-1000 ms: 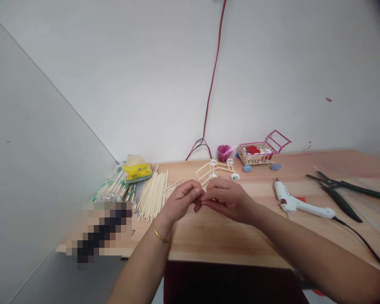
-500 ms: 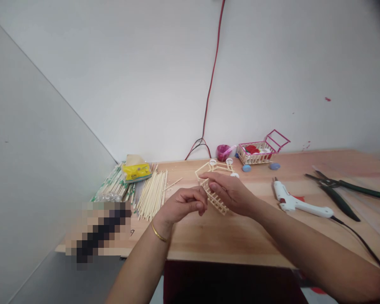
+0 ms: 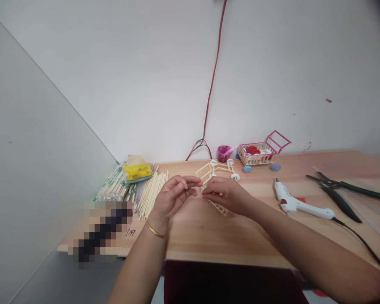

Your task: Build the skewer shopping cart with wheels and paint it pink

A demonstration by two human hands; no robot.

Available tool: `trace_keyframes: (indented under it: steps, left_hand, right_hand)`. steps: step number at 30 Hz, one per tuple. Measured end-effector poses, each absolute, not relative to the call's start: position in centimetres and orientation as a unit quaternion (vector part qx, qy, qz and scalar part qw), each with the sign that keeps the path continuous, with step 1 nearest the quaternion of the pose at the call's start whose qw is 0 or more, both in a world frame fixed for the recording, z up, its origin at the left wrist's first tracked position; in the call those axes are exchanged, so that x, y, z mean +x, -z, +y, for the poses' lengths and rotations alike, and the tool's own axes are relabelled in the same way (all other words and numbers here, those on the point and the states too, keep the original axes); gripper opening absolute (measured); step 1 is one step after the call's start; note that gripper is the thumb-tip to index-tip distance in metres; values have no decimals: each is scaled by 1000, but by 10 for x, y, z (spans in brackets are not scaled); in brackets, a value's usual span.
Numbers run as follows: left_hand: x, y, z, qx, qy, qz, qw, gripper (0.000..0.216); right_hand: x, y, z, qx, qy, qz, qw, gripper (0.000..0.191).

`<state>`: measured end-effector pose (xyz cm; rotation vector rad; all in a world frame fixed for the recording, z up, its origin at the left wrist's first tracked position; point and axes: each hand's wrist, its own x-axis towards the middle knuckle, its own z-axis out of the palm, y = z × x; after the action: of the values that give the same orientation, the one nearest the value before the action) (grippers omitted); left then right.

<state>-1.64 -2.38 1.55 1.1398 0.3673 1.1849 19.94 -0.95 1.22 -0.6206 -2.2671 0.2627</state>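
The fingers of the left hand [image 3: 174, 194] have loosened and straightened: half a second ago they were curled over, and now they stand apart with the palm partly showing. The right hand [image 3: 226, 194] was flatter and more stretched out; its fingers are now bunched, tips drawn close together, though I cannot tell whether they meet or pinch anything thin. The two hands are near each other, left fingertips just beside the right ones.

The pale wooden ladder-like lattice of thin sticks [image 3: 220, 209] shows its lower end just below the right fingers, its upper part hidden by that hand; more of it was in sight in the last picture. Whether the hand touches it is unclear. Right behind the fingers is a pale stick frame [image 3: 203, 169] with round white discs [image 3: 235, 177].

Farther out, a loose bundle of bare wooden sticks [image 3: 153, 192] lies beside the left hand, with a yellow plastic packet [image 3: 137, 173] beyond it. Toward the wall are a purple-stained cup [image 3: 224, 153] and a small stick basket with a magenta handle [image 3: 256, 158]. On the right of the wooden surface [image 3: 202, 240] lie a white glue gun [image 3: 285, 199] and dark green-handled shears [image 3: 343, 203]. These have kept their places.
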Motion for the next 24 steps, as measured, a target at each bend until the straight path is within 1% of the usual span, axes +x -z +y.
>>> trace_keyframes:
  steps: [3,6,9,13,15,17,18,20,22,24]
  left_hand:
    - [-13,-12,-23,504,-503,143,687,22]
    - [-9,-8,-18,518,-533,161,649,19]
    - [-3,-5,-17,592,-547,227,546,19]
    - [5,-8,-24,719,-490,320,374,23]
    - [6,-9,-26,744,-472,339,330,23]
    - [5,-9,-26,734,-474,340,348,23]
    - [4,-8,-25,712,-486,331,385,24]
    - [3,-6,-23,633,-518,291,496,24]
    - [3,-5,-22,547,-535,237,599,24]
    - [4,-4,-22,500,-528,200,657,23]
  right_hand:
    - [199,-14,-10,-249,-132,-878,387,8]
    - [199,-16,-11,-255,-153,-873,387,7]
    - [199,-16,-12,-231,-136,-888,375,10]
    - [199,-14,-13,-208,-98,-890,393,13]
    - [199,-15,-13,-207,-87,-884,410,12]
    - [201,-18,-14,-218,-88,-872,429,10]
    - [201,-20,-15,-233,-92,-862,440,10]
    - [203,-23,-16,-273,-102,-833,471,11]
    - [203,-24,-16,-304,-119,-806,494,19]
    - [201,-24,-17,-317,-141,-798,492,28]
